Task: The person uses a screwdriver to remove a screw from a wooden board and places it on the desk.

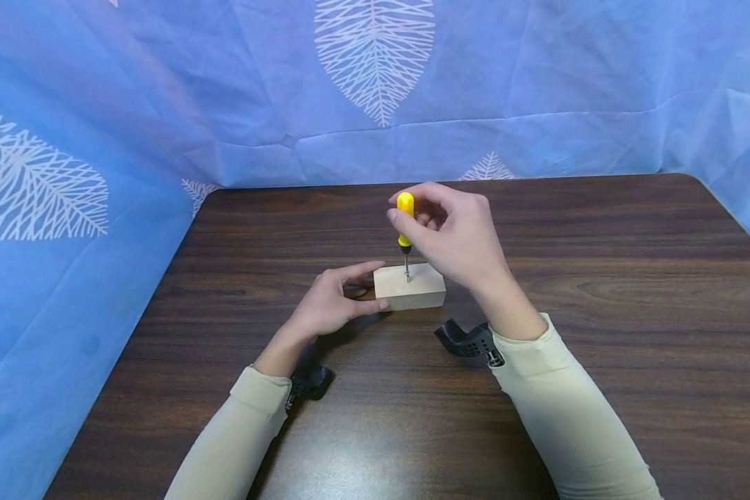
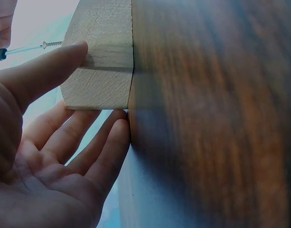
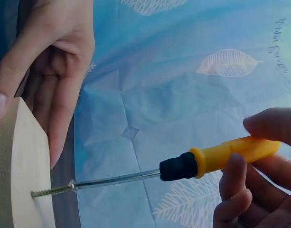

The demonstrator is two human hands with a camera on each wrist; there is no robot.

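Observation:
A pale wooden block [image 1: 410,300] sits on the dark table, its left end held by my left hand [image 1: 326,300]. The thumb [image 2: 64,61] lies along the front face, while the other fingers reach the end and back. My right hand [image 1: 462,232] grips the yellow handle of a screwdriver [image 3: 216,157] with thumb and fingertips. The screwdriver stands nearly upright over the block. At its tip, a threaded screw [image 3: 52,191] has its point in the block's top face, and much of its thread shows above the wood.
The dark wood-grain table [image 1: 600,278] extends all round the block. Behind it and to the left hangs a blue cloth [image 1: 256,83] with white leaf prints. Black wrist mounts [image 1: 469,342] jut out below both sleeves.

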